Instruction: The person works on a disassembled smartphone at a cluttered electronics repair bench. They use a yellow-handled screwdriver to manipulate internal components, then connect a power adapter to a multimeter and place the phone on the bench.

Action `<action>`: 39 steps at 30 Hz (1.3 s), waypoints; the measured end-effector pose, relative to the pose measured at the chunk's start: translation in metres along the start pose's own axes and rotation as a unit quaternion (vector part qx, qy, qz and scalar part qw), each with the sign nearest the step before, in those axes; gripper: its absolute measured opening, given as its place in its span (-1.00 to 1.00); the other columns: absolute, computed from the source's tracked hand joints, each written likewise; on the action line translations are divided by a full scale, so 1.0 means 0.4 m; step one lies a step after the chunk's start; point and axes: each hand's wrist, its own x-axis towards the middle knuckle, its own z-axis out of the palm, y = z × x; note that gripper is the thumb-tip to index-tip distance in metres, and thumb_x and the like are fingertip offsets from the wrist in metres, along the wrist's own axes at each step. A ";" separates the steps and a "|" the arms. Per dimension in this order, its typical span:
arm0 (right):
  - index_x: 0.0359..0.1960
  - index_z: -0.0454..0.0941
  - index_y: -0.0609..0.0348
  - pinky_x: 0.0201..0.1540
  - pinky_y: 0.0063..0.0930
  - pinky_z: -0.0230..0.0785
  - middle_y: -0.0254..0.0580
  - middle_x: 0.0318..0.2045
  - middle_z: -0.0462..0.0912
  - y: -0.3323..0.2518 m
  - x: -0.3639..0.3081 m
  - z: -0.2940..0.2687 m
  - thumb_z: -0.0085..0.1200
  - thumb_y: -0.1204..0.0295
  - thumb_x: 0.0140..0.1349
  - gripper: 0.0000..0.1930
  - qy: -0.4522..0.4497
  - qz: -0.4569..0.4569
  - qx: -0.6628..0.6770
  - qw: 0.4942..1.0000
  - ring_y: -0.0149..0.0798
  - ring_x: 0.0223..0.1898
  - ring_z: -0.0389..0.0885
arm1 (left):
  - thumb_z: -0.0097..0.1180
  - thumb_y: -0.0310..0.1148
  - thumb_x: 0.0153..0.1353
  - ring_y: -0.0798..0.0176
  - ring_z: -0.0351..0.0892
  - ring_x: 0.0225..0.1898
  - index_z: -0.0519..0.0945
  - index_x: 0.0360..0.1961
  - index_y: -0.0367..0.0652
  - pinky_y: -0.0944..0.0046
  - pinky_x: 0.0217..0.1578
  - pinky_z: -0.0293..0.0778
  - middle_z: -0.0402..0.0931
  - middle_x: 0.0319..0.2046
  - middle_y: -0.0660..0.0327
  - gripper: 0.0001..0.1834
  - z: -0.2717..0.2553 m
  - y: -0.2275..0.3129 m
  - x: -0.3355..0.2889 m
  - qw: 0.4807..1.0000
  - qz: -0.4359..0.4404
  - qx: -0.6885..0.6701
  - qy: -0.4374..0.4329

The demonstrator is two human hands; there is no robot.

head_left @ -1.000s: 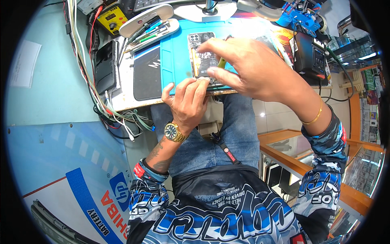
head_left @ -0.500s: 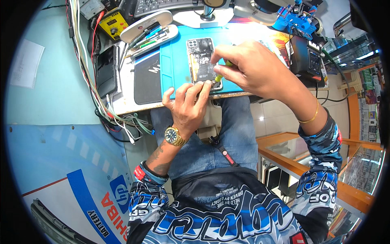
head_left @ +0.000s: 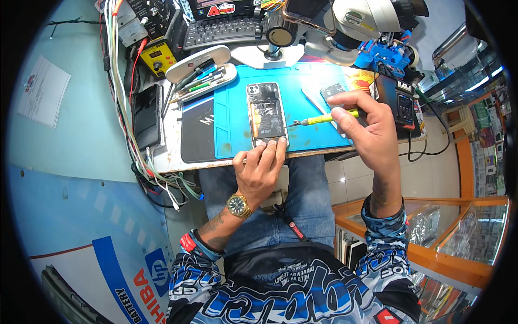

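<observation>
An opened phone [head_left: 266, 114] lies face down on a blue mat [head_left: 302, 102] at the near edge of the counter [head_left: 167, 156], its back cover off and the inner parts showing. The left hand [head_left: 260, 167] rests at the counter's edge, its fingertips [head_left: 268, 144] pressed flat on the phone's lower end, fingers close together. The right hand [head_left: 367, 127] pinches a yellow-handled screwdriver [head_left: 318, 119] between thumb and fingers; its thin tip points left and meets the phone's right side. A black pad [head_left: 197, 132] lies just left of the mat. Behind it sits a white tray of tools [head_left: 202, 73], and a microscope [head_left: 350, 21] hangs over the mat's far side. A bundle of cables [head_left: 127, 108] runs down the counter's left end.
</observation>
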 end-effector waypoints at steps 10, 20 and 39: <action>-0.21 0.70 0.28 -0.30 -0.50 0.36 -0.25 -0.41 0.71 0.044 0.000 0.062 0.25 0.47 0.30 -0.87 -0.059 0.010 0.019 0.998 -0.45 -0.39 0.56 | 0.42 -0.45 0.13 0.13 0.64 -0.02 0.69 0.02 -0.16 0.08 0.07 0.45 0.65 -0.06 0.16 -0.61 -0.110 -0.040 0.008 0.958 -0.183 -0.219 0.019; -0.19 0.68 0.32 -0.24 -0.56 0.50 -0.27 -0.35 0.72 0.040 0.007 0.138 0.23 0.52 0.32 -0.88 -0.111 0.022 0.102 0.988 -0.50 -0.33 0.63 | 0.36 -0.57 0.21 0.24 0.74 -0.18 0.77 -0.14 -0.28 0.30 -0.13 0.61 0.75 -0.21 0.07 -0.81 -0.157 -0.105 0.062 0.858 -0.267 -0.438 0.018; -0.06 0.59 0.33 -0.28 -0.57 0.61 -0.21 -0.23 0.68 0.013 0.027 0.171 0.27 0.55 0.34 -0.80 -0.091 0.067 0.223 0.968 -0.41 -0.32 0.73 | 0.21 -0.43 0.43 0.38 0.65 -0.22 0.70 -0.06 -0.35 0.37 -0.10 0.56 0.72 -0.19 0.17 -0.81 -0.133 -0.124 0.064 0.605 -0.408 -0.683 0.032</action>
